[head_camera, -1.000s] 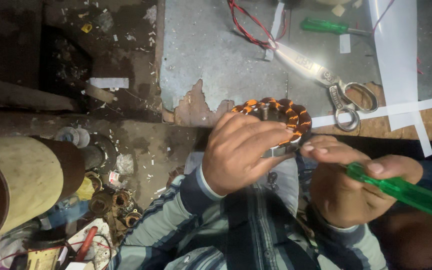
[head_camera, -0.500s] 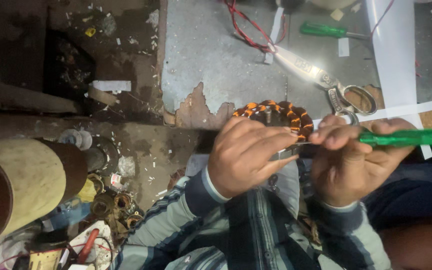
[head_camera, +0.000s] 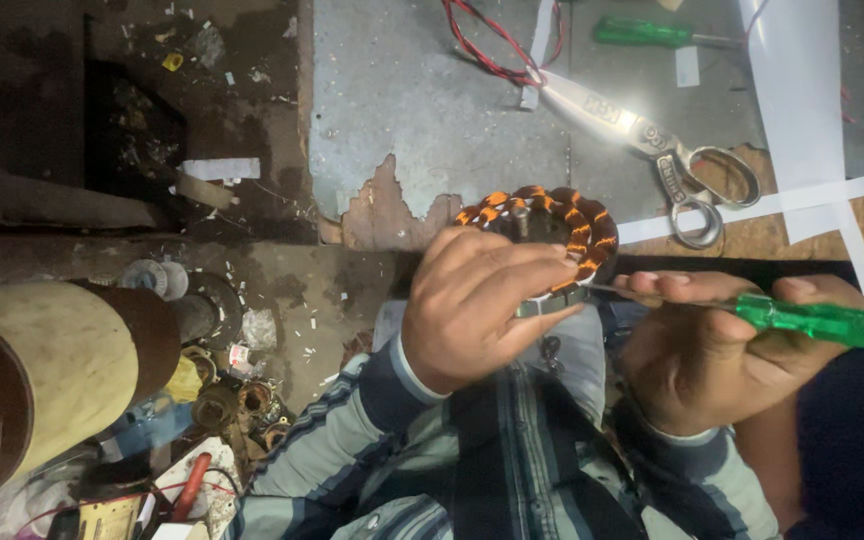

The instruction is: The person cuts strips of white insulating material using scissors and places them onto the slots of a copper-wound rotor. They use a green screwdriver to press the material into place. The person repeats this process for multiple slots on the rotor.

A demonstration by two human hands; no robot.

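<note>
My left hand (head_camera: 477, 300) is curled over the near side of a round motor stator (head_camera: 552, 225) wound with orange copper coils, fingers pressed together across its top and thumb pinching its metal rim from below, so the part sits raised above my lap at the edge of the workbench (head_camera: 422, 110). My right hand (head_camera: 712, 345) is closed around a green-handled screwdriver (head_camera: 822, 322), thumb and forefinger laid along the shaft; the thin tip reaches the stator's rim just beside my left fingertips (whether it actually touches the metal I cannot tell). Beyond the stator, on the grey bench, lie scissors (head_camera: 652, 140), a second green screwdriver (head_camera: 652, 33), red wire (head_camera: 477, 50) and white paper strips (head_camera: 792, 90). To my left stands a large tan cylinder (head_camera: 42, 370).
</note>
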